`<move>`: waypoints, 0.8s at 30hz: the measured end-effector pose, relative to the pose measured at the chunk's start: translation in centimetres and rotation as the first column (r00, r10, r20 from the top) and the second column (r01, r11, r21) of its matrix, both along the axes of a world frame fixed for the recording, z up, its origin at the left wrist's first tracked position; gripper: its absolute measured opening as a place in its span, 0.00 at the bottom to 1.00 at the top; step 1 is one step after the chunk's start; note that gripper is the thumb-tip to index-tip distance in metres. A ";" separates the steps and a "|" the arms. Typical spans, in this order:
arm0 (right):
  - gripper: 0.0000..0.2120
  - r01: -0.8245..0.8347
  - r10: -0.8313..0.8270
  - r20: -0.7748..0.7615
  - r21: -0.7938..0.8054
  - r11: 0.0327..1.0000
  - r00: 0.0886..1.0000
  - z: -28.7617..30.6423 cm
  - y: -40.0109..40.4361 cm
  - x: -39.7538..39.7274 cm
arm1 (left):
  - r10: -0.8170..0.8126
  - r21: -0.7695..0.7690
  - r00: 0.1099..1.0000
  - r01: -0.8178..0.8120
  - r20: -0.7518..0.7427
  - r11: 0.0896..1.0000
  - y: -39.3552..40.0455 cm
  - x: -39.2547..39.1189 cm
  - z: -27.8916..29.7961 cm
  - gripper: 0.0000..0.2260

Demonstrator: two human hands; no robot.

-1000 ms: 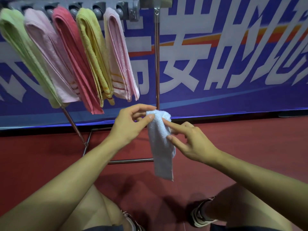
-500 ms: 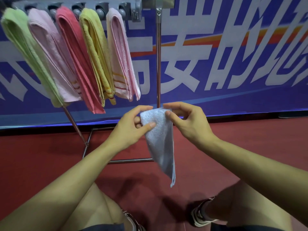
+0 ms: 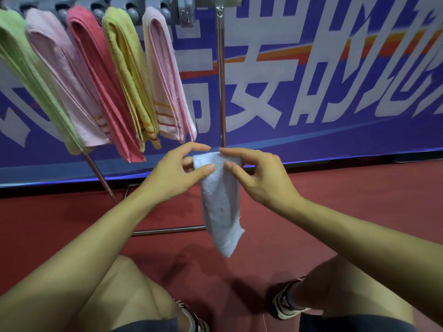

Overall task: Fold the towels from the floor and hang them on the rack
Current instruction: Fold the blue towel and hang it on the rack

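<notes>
A small white towel (image 3: pixel 221 207) hangs folded lengthwise in front of me, its lower end dangling above the red floor. My left hand (image 3: pixel 175 176) pinches its top left corner between thumb and fingers. My right hand (image 3: pixel 259 178) pinches the top right edge beside it. The rack (image 3: pixel 189 10) stands at the upper left, its grey bar holding several folded towels: green (image 3: pixel 28 75), pale pink (image 3: pixel 64 80), red (image 3: pixel 103 87), yellow (image 3: pixel 129 77) and pink (image 3: pixel 165 77).
The rack's metal upright (image 3: pixel 221 80) rises just behind my hands, and its base bar (image 3: pixel 167 230) lies on the red floor (image 3: pixel 359 200). A blue banner wall (image 3: pixel 335 92) closes the back. My knees and shoes are at the bottom.
The towel has been raised a little and hangs straighter. My right hand moved from touching its side to pinching the top edge next to my left hand.
</notes>
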State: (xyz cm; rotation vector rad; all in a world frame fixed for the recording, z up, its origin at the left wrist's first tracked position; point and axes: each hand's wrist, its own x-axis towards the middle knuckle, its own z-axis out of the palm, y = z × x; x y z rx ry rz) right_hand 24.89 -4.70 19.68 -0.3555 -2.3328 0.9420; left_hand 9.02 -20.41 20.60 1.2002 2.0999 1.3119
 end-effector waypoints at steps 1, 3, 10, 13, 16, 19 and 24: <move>0.14 -0.003 0.003 0.007 -0.004 1.000 1.000 0.0 0.1 0.0 | -0.028 -0.011 0.999 0.028 -0.017 1.000 -0.2 -0.3 0.0 0.19; 0.14 0.002 -0.002 0.023 0.015 1.000 1.000 0.0 0.3 0.0 | -0.054 -0.034 0.997 0.052 -0.052 0.998 -0.4 -0.8 0.0 0.23; 0.10 0.029 -0.028 0.055 -0.012 1.000 0.998 0.5 1.2 0.4 | 0.021 -0.132 0.914 -0.082 -0.405 0.988 0.3 -1.0 1.2 0.11; 0.10 0.008 -0.011 0.059 0.049 0.999 0.998 1.1 1.3 0.6 | 0.025 -0.097 0.890 -0.077 -0.455 0.992 0.9 -0.6 2.2 0.08; 0.11 0.018 -0.025 0.063 0.107 0.994 0.998 1.8 1.3 0.5 | 0.025 -0.055 0.872 -0.059 -0.490 0.997 1.4 -1.1 3.4 0.06; 0.12 0.007 -0.015 0.073 0.113 0.994 0.997 2.6 1.1 0.3 | 0.017 -0.070 0.848 -0.064 -0.530 0.996 1.8 -1.9 5.0 0.07; 0.13 -0.008 0.003 0.074 0.078 0.997 0.997 5.0 1.1 -0.6 | 0.007 -0.102 0.842 -0.073 -0.540 0.992 2.7 -3.6 7.1 0.07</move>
